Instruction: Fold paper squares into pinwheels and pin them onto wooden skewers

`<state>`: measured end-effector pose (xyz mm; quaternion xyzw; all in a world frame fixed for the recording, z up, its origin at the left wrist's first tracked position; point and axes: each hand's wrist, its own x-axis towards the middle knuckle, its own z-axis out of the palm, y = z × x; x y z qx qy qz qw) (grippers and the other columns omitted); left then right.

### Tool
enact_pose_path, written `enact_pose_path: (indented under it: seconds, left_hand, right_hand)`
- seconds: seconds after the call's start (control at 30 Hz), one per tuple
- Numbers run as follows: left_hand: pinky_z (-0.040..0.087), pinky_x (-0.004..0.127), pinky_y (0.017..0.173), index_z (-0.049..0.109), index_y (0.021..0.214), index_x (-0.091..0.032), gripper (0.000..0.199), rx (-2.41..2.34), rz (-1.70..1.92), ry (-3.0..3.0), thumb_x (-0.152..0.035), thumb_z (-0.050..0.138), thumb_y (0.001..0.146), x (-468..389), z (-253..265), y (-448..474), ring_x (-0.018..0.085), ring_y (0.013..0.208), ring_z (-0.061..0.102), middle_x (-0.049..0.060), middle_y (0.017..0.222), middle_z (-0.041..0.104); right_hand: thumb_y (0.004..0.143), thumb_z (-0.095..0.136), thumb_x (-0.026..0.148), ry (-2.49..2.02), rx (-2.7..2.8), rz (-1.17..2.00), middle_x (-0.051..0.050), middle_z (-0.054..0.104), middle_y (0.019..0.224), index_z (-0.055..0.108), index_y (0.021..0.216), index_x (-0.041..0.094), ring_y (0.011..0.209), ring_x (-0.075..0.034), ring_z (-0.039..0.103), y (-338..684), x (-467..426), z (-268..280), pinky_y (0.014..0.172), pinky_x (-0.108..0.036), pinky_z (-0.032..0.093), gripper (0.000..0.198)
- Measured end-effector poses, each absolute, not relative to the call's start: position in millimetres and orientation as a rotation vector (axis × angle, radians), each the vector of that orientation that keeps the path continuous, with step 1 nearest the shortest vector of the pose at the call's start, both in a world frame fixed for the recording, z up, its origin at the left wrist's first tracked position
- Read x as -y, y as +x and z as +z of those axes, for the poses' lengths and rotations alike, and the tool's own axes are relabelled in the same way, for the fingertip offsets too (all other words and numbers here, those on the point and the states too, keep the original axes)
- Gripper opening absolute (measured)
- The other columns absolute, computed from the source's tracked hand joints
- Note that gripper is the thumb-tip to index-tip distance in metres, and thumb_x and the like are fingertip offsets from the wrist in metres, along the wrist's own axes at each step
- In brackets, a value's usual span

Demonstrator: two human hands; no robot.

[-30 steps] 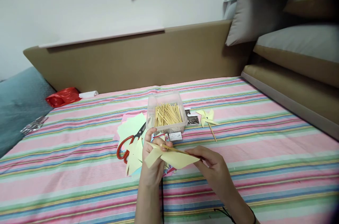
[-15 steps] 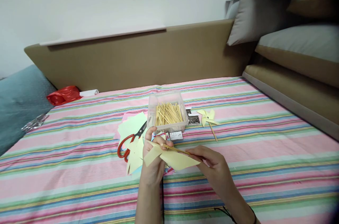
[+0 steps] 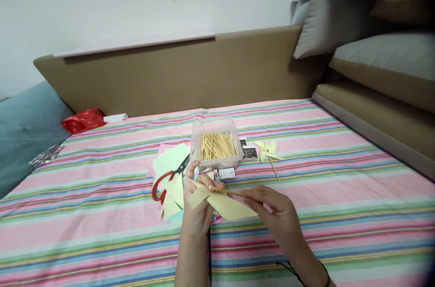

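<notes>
My left hand (image 3: 199,208) is closed on a pale yellow paper pinwheel (image 3: 231,208), its thumb and fingers pinching near the middle of the folded paper. A thin wooden stick (image 3: 227,191) lies against the pinwheel, one end at my left fingertips. Its other end is pinched between the thumb and fingers of my right hand (image 3: 277,208). Whether a pin joins stick and paper is hidden by the left fingers. Beyond the hands, a finished-looking yellow pinwheel (image 3: 268,150) on a stick lies on the striped cloth (image 3: 326,232).
A clear plastic box (image 3: 222,162) of wooden sticks stands ahead. Red-handled scissors (image 3: 166,181) rest on coloured paper sheets (image 3: 170,160) to the left. Small boxes, one white (image 3: 226,173), and a tray of pins (image 3: 249,153) sit nearby. A red plastic bag (image 3: 84,121) lies far left.
Both hands stay in nearly the same place, still holding the pinwheel and stick. The paper and stick have tilted very slightly; the whole view has shifted a little.
</notes>
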<state>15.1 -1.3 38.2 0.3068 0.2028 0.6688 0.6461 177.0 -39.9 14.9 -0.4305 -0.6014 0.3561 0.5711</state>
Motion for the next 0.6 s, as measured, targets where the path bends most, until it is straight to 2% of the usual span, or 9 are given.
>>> enact_pose_path:
  seconds: [0.33, 0.6]
  left_hand:
    - [0.052, 0.017, 0.058, 0.055, 0.107, -0.029, 0.053, -0.432, 1.560, 0.759, -0.026, 0.082, 0.062, 0.7, 32.0, 12.8, 0.006, 0.051, 0.058, -0.009, 0.057, 0.059]
    - [0.052, 0.017, 0.056, 0.055, 0.108, -0.028, 0.054, -0.426, 1.555, 0.753, -0.022, 0.082, 0.062, -1.5, 32.1, 14.4, 0.006, 0.049, 0.057, -0.009, 0.057, 0.059]
  right_hand:
    - [0.082, 0.064, 0.017, -1.001, 1.426, 0.799, -0.003, 0.071, 0.080, 0.076, 0.091, 0.028, 0.073, -0.018, 0.066, 176.3, 42.1, 22.5, 0.062, -0.028, 0.053, 0.018]
    - [0.083, 0.064, 0.016, -1.001, 1.423, 0.815, -0.003, 0.071, 0.080, 0.075, 0.092, 0.028, 0.073, -0.017, 0.065, 176.1, 42.0, 20.4, 0.063, -0.027, 0.053, 0.019]
